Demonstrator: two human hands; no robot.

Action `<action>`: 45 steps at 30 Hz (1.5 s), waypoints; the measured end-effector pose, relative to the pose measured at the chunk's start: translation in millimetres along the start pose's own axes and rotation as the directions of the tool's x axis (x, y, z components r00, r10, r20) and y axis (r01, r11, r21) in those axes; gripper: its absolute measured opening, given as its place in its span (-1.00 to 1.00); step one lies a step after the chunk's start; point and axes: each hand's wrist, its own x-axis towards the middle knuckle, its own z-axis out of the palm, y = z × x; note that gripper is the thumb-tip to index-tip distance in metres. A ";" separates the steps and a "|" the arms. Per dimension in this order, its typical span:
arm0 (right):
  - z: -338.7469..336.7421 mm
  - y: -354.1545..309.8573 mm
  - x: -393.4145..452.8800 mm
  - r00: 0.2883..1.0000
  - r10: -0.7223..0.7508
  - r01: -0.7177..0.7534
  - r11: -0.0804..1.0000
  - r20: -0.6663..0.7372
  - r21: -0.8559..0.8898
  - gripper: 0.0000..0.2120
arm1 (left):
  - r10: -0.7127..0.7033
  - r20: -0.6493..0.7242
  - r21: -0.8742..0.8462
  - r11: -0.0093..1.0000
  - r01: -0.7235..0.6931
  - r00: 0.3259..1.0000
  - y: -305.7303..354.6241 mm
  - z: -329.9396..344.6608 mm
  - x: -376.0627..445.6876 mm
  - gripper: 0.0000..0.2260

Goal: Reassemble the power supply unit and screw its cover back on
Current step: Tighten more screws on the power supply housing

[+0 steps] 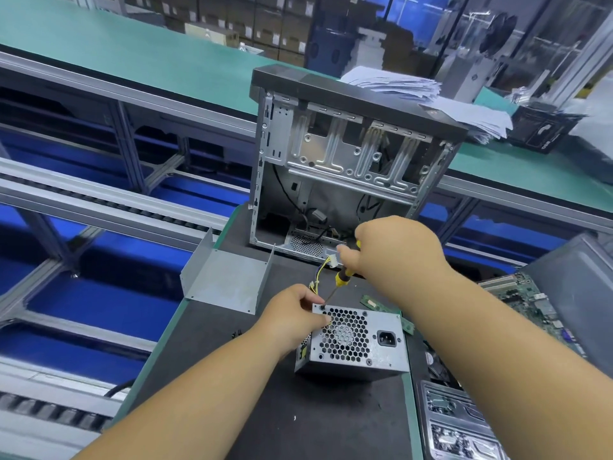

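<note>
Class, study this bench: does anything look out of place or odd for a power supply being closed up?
Yes. A bent grey metal cover lies apart on the mat, left of the power supply, while the right hand already drives a screwdriver into its top-left corner and the left hand steadies it. Loose wires trail out behind.

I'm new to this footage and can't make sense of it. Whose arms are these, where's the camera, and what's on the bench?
There is one picture, from a camera worn on a person's head, looking down at their own hands. The left hand steadies a grey power supply unit on the dark mat. The right hand has its grip on a yellow-handled screwdriver, tip at a corner screw. Behind stand an empty computer case and a bent metal cover.
</note>
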 end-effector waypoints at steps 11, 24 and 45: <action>0.5 9.4 -10.8 0.941 -0.338 0.333 0.906 -0.027 0.261 -0.80 | 0.010 0.006 -0.017 1.000 -0.010 1.000 0.1 -1.0 -1.2 -0.79; 2.4 14.7 -12.3 0.925 -0.380 0.375 0.920 0.026 0.113 -0.88 | -0.007 0.003 -0.021 1.000 0.007 1.000 0.6 -1.1 1.7 -0.79; 3.9 5.5 -2.8 0.984 -0.177 0.177 0.984 0.009 0.008 -0.58 | 0.002 -0.011 -0.008 1.000 -0.002 1.000 0.3 -0.1 2.3 -0.80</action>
